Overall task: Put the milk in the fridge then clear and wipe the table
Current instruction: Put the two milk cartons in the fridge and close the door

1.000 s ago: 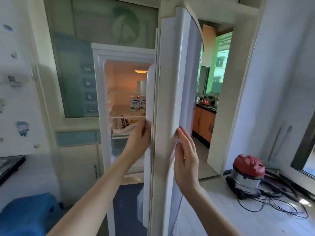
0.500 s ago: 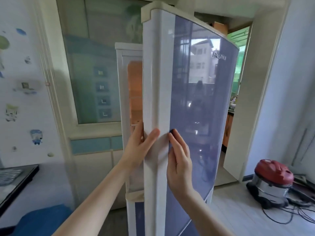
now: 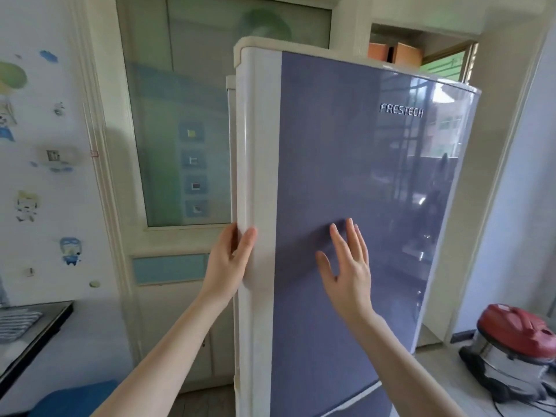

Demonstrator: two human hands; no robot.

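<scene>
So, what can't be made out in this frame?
Head view only:
- Milk and fridge shelves: hidden behind the fridge door.
- Whether the door is fully sealed: its own white edge covers the seam.
- Left hand fingertips: behind the door edge it holds.
- Table: cut off by the left frame edge.
- Vacuum cleaner: clipped at the right edge.

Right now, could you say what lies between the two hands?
In the head view, only bare fridge door lies between left hand and right hand.
</scene>
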